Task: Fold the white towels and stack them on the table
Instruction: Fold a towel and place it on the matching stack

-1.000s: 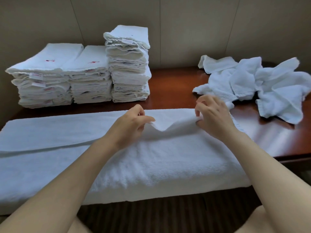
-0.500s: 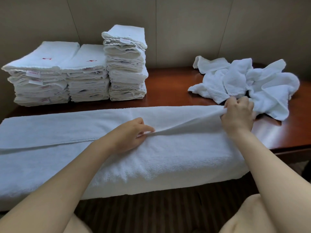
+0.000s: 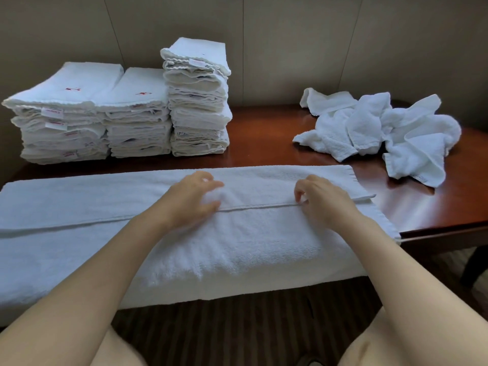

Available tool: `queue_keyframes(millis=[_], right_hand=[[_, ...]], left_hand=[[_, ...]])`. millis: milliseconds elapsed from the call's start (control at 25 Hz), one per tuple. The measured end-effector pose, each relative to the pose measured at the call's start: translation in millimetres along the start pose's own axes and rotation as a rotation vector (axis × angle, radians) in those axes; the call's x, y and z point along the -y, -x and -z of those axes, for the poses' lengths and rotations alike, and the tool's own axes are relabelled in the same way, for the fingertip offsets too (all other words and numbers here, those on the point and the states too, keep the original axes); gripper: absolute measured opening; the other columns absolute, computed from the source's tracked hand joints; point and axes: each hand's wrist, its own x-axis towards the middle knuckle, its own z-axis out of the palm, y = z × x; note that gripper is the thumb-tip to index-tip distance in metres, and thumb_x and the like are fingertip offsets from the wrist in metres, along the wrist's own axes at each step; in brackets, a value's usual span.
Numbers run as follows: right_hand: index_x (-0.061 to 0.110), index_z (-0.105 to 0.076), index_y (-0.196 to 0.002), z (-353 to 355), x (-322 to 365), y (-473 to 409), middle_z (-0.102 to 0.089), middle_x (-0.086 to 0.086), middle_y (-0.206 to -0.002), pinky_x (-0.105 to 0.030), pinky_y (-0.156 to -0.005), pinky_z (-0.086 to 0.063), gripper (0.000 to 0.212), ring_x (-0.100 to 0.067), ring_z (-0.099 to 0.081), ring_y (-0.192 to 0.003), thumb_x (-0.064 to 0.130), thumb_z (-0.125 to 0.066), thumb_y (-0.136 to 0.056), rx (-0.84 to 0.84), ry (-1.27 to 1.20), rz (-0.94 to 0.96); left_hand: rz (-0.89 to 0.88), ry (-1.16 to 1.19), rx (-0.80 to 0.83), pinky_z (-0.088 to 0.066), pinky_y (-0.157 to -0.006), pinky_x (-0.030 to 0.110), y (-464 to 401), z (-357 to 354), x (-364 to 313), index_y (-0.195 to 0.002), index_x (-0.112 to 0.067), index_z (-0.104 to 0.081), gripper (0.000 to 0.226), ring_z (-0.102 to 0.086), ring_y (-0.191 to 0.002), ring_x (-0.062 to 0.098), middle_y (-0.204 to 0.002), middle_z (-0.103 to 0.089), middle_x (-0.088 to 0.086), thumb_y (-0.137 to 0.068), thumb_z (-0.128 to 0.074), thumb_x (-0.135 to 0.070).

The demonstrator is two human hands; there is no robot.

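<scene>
Looking down, I see my left hand (image 3: 194,198) and right hand (image 3: 320,199) resting on the long white terry towel (image 3: 250,249), which lies along the near edge of the glossy reddish-brown wooden surface (image 3: 264,143) and hangs over it. Each hand's curled fingers sit at the folded edge seam; whether they pinch it I cannot tell. Three stacks of folded white towels (image 3: 132,112) stand far left, with small red-lettered tags too blurred to read. A crumpled heap of white towels (image 3: 383,130) lies far right.
</scene>
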Motion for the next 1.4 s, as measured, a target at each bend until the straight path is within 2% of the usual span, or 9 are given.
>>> queue_keyframes(millis=[80, 240, 440, 600, 760, 880, 960, 1160, 1400], right_hand=[[0.022, -0.052, -0.114, 0.7, 3.5, -1.6, -0.047, -0.001, -0.12, -0.032, -0.077, -0.036, 0.028, -0.022, -0.045, -0.114, 0.009, -0.05, -0.089, 0.055, -0.013, 0.004], [0.023, -0.048, -0.122, 7.2, -15.0, -3.7, -0.045, -0.001, -0.126, -0.037, -0.084, -0.042, 0.039, -0.023, -0.045, -0.113, 0.007, -0.054, -0.087, 0.177, -0.012, -0.137], [0.017, -0.063, -0.1, 3.3, -17.6, -5.7, -0.057, -0.003, -0.11, -0.031, -0.074, -0.034, 0.029, -0.027, -0.05, -0.106, 0.001, -0.043, -0.086, -0.06, 0.017, -0.295], [0.015, -0.067, -0.099, 5.8, -18.7, -8.2, -0.063, -0.005, -0.109, -0.038, -0.083, -0.037, 0.029, -0.03, -0.054, -0.106, 0.004, -0.042, -0.089, -0.063, 0.067, -0.395], [0.013, -0.066, -0.112, 1.9, -0.8, -26.6, -0.063, -0.01, -0.115, -0.041, -0.09, -0.04, 0.03, -0.033, -0.051, -0.111, 0.01, -0.044, -0.092, -0.417, -0.14, -0.167], [0.026, -0.042, -0.14, -22.4, 21.8, -37.0, -0.038, -0.005, -0.147, -0.044, -0.111, -0.025, 0.042, -0.022, -0.03, -0.137, 0.035, -0.038, -0.099, -0.088, -0.172, -0.012], [0.034, -0.024, -0.147, -32.7, 17.5, -39.1, -0.014, 0.0, -0.158, -0.049, -0.115, -0.008, 0.052, -0.017, -0.01, -0.146, 0.051, -0.024, -0.098, 0.166, -0.073, -0.087], [0.037, -0.014, -0.15, -25.4, 1.2, -43.1, -0.002, 0.003, -0.16, -0.052, -0.116, 0.0, 0.05, -0.016, 0.001, -0.147, 0.046, -0.016, -0.1, 0.258, -0.05, -0.168], [0.025, -0.033, -0.144, -35.3, 91.5, -49.3, -0.028, -0.003, -0.151, -0.052, -0.114, -0.012, 0.045, -0.017, -0.014, -0.143, 0.02, -0.036, -0.099, -0.076, -0.073, 0.108]], left_hand=[[-0.029, -0.068, 0.123, -0.038, -0.104, 0.034, 7.7, 2.3, 6.7, -0.126, -0.022, -0.06, 0.035, -0.047, -0.123, 0.014, -0.135, -0.048, -0.005, -0.093, -0.056, -0.033], [-0.193, -0.126, -0.012, -0.05, -0.084, 0.04, 13.2, 1.5, 6.3, -0.1, -0.011, -0.069, 0.017, -0.059, -0.103, 0.017, -0.113, -0.063, -0.004, -0.091, -0.056, -0.012], [-0.109, -0.182, -0.113, -0.048, -0.084, 0.033, 9.6, 3.8, 2.9, -0.105, -0.017, -0.071, 0.028, -0.06, -0.107, 0.019, -0.111, -0.068, -0.006, -0.088, -0.05, -0.008], [0.11, 0.219, -0.033, -0.049, -0.086, 0.031, 6.4, 13.3, -9.4, -0.08, -0.025, -0.074, 0.039, -0.061, -0.095, 0.008, -0.095, -0.071, -0.014, -0.073, -0.037, -0.033], [0.203, 0.308, -0.347, -0.04, -0.093, 0.018, -15.8, 8.5, -7.3, -0.111, -0.017, -0.069, 0.033, -0.056, -0.106, 0.005, -0.113, -0.066, -0.004, -0.089, -0.045, -0.024], [0.256, -0.203, 0.049, -0.017, -0.116, 0.039, -24.2, -9.4, 10.2, -0.148, -0.03, -0.028, 0.052, -0.015, -0.145, 0.019, -0.158, -0.017, 0.004, -0.099, -0.032, -0.046], [0.322, -0.285, 0.25, -0.009, -0.118, 0.042, -20.0, -11.7, 31.7, -0.151, -0.037, -0.008, 0.066, -0.002, -0.147, 0.017, -0.16, 0.0, -0.002, -0.092, -0.019, -0.066], [0.61, -0.243, 0.234, -0.013, -0.117, 0.048, 12.8, 27.0, 116.0, -0.151, -0.036, -0.011, 0.077, -0.006, -0.147, 0.022, -0.16, -0.004, 0.001, -0.086, -0.02, -0.076], [0.602, -0.266, 0.149, -0.011, -0.117, 0.044, 17.7, 18.1, 105.2, -0.15, -0.038, -0.012, 0.061, -0.004, -0.147, 0.023, -0.16, -0.003, 0.002, -0.095, -0.022, -0.061]])
